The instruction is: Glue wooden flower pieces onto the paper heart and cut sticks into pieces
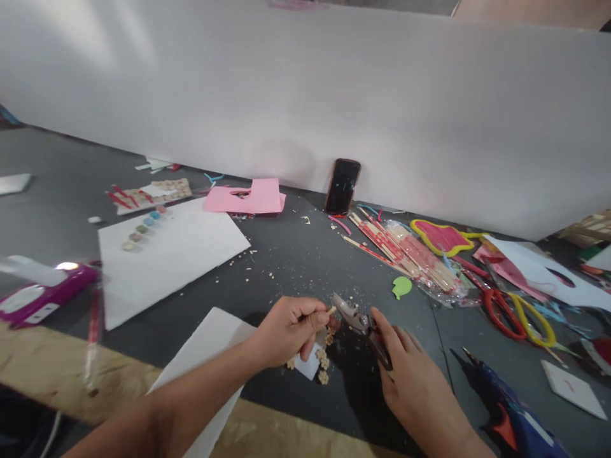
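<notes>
My left hand [293,327] is closed in a pinch on a thin wooden stick [332,310], whose pale end pokes out past the thumb. Wrapped around the handles of a pair of pruning shears [358,319] is my right hand [413,375]. The shears' jaws point left, close to the stick's end; whether they touch it I cannot tell. Just below my left hand, small wooden pieces [323,360] stuck together in clusters lie beside a white scrap [308,364], partly hidden by my fingers.
A phone [342,186] leans on the white wall panel [286,95]. Wrapped wooden sticks [401,251], scissors [503,315] and a blue glue gun [513,407] lie right. White sheets [167,254], pink paper [245,198] and a purple glue gun [48,296] are left. Wood chips litter the dark table.
</notes>
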{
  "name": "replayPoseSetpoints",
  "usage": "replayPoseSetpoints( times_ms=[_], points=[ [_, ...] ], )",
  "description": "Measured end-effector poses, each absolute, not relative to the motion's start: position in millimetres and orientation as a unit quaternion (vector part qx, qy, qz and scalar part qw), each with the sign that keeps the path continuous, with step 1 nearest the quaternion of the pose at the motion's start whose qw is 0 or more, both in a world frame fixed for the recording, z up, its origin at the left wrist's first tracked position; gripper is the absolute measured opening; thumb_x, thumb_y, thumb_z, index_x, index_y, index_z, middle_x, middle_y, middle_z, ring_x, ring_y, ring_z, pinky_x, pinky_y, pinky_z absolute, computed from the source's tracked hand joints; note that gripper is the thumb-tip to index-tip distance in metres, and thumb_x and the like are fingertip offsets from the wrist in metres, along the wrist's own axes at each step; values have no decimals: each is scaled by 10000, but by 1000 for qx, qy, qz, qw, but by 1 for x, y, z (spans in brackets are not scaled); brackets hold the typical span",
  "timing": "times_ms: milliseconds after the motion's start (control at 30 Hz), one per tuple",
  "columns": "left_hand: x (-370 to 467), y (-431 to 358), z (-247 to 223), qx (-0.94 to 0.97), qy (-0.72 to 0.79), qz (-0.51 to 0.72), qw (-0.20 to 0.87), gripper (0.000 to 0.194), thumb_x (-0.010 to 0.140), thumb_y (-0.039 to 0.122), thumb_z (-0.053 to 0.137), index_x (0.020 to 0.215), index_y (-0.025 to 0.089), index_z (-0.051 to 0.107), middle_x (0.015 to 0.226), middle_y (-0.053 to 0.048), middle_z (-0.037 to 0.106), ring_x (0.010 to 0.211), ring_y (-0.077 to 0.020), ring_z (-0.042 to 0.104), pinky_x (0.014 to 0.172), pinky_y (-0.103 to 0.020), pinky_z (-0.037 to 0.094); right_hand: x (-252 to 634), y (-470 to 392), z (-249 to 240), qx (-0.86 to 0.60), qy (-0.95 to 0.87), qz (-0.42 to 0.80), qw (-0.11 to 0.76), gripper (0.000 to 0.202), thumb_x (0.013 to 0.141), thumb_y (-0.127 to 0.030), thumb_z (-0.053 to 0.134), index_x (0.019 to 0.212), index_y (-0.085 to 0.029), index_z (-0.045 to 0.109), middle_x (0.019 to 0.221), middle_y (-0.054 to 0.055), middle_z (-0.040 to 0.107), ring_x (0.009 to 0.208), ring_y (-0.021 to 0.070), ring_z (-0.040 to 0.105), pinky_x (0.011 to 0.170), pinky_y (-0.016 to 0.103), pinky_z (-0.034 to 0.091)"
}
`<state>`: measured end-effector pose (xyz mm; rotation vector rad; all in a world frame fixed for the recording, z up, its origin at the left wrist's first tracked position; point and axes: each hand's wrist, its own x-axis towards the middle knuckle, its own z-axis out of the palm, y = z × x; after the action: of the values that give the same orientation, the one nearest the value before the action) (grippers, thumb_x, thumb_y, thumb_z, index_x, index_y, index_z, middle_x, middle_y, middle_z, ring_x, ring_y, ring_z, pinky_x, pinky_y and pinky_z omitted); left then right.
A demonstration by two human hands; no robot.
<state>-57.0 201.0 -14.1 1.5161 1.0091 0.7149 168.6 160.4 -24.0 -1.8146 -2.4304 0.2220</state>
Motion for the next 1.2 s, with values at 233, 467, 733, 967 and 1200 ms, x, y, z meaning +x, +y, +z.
replayPoseSetpoints(
  times_ms=[233, 467, 733, 967, 1200],
  points=[
    [-55, 199, -16, 647, 454, 296, 536, 314, 886, 337, 399, 691, 158, 569, 345, 79, 429, 334, -71, 413, 463, -170, 355, 167, 160, -22, -607, -789, 94, 13, 618, 725, -66, 403, 1339, -122, 359, 1074, 130, 614, 919, 253, 608, 796, 377, 489],
    [-54, 199, -18, 701, 436, 339, 452, 367, 898, 289, 382, 556, 174, 451, 368, 66, 425, 385, -74, 447, 560, -183, 399, 168, 158, -22, -611, -772, 172, 38, 592, 738, -65, 388, 1322, -156, 368, 1131, 101, 618, 961, 211, 621, 803, 322, 479],
    [-55, 201, -22, 707, 435, 351, 432, 263, 861, 260, 464, 627, 159, 524, 479, 55, 478, 417, -69, 485, 493, -167, 363, 166, 161, -16, -632, -765, 121, 35, 592, 767, -114, 416, 1351, -176, 342, 1132, 107, 590, 984, 238, 579, 837, 373, 461],
    [-54, 200, -18, 713, 433, 360, 419, 403, 878, 223, 410, 481, 162, 435, 440, 26, 489, 494, -89, 502, 561, -180, 374, 168, 162, -21, -621, -781, 58, 33, 669, 765, -125, 442, 1400, -204, 247, 1087, 113, 579, 982, 278, 546, 815, 428, 463],
    [-63, 206, -17, 683, 407, 267, 545, 321, 886, 300, 417, 646, 154, 572, 378, 48, 518, 345, -63, 404, 447, -161, 325, 171, 162, -26, -602, -796, 47, 40, 684, 760, -108, 431, 1402, -224, 227, 1081, 109, 580, 960, 264, 567, 778, 407, 487]
  ],
)
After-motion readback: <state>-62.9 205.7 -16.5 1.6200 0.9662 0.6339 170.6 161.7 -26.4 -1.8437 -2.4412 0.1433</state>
